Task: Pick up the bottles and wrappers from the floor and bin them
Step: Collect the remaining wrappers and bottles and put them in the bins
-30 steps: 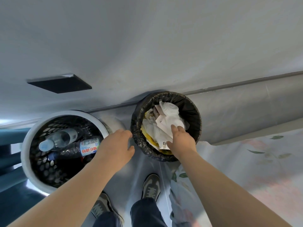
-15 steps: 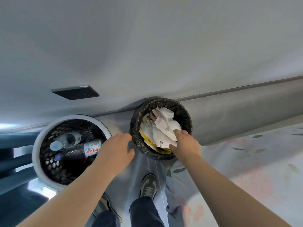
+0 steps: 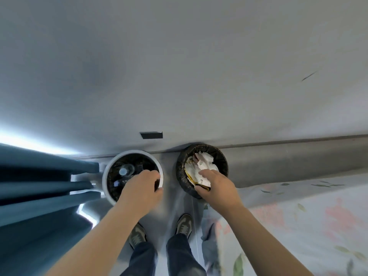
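Beside a blue curtain (image 3: 39, 188) stands a white bin (image 3: 111, 166) with a dark mesh inside, holding clear bottles (image 3: 125, 170), one with a pale cap. The left hand (image 3: 142, 186) grips its near rim, fingers curled in and thumb outside. To the right, a black bin (image 3: 221, 156) is heaped with crumpled white and yellow wrappers (image 3: 205, 162). The right hand (image 3: 217, 186) lies on them with fingers flat and thumb at the rim.

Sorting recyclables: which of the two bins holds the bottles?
The white-rimmed bin under the left hand holds bottles; the black-lined bin beside it holds crumpled wrappers.
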Motion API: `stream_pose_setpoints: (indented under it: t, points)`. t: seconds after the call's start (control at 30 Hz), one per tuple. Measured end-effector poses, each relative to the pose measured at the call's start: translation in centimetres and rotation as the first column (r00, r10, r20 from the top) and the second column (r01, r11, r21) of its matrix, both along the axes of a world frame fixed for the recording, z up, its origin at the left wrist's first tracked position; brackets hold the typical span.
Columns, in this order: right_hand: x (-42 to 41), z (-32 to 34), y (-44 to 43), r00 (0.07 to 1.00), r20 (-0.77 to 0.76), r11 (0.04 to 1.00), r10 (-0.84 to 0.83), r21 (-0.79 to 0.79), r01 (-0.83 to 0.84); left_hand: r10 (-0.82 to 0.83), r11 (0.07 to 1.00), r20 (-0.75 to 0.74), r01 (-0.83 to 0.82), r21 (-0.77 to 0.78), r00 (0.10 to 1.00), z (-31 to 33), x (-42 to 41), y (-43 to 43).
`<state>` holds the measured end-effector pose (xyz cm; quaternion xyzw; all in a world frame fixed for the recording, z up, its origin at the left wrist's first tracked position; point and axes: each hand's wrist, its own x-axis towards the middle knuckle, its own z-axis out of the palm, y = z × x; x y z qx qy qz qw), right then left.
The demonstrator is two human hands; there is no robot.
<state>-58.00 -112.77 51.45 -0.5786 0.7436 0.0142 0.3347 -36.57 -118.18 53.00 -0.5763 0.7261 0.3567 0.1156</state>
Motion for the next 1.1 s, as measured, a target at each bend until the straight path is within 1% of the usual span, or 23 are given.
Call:
stream_pose_setpoints:
  t: [0.07,0.23,0.4,0.47,0.57,0.7,0.83,0.9,0.97,1.1]
  points:
    - [1.8,3.4,-0.4,0.998,0.023,0.998,0.063,-0.013,-0.062,0.049,0.999,-0.011,-0.049,0.0,0.999,3.2,1.8,0.5]
    - [7.2,11.7,-1.5,0.977,0.119,0.984,0.175,-0.055,-0.169,0.249,0.968,-0.034,-0.25,-0.012,0.968,10.6,6.5,2.7]
    - [11.6,19.8,-2.0,0.963,0.125,0.962,0.238,-0.164,-0.217,0.417,0.904,-0.102,-0.423,-0.055,0.903,16.9,11.9,4.7]
    - [13.7,22.6,-2.2,0.946,0.122,0.94,0.301,-0.207,-0.272,0.472,0.871,-0.137,-0.485,-0.081,0.871,19.5,13.7,5.2]
    - [16.8,26.0,-2.5,0.913,0.096,0.895,0.397,-0.258,-0.363,0.52,0.83,-0.186,-0.544,-0.12,0.834,22.9,16.0,5.8]
    - [20.1,29.7,-3.3,0.875,0.132,0.85,0.465,-0.344,-0.4,0.559,0.777,-0.216,-0.596,-0.201,0.801,26.4,18.6,6.2]
    - [22.7,32.4,-5.0,0.789,0.105,0.755,0.605,-0.39,-0.527,0.631,0.689,-0.228,-0.671,-0.273,0.741,28.9,20.3,6.9]
    - [23.6,33.4,-6.0,0.748,0.102,0.71,0.656,-0.421,-0.565,0.678,0.627,-0.246,-0.719,-0.298,0.693,29.8,20.8,7.2]
    - [24.5,34.4,-6.9,0.691,0.1,0.655,0.716,-0.437,-0.616,0.733,0.538,-0.282,-0.781,-0.316,0.619,30.5,20.9,7.8]
    - [27.0,35.7,-8.3,0.509,0.071,0.484,0.858,-0.446,-0.753,0.833,0.344,-0.337,-0.888,-0.305,0.439,31.5,20.3,9.6]
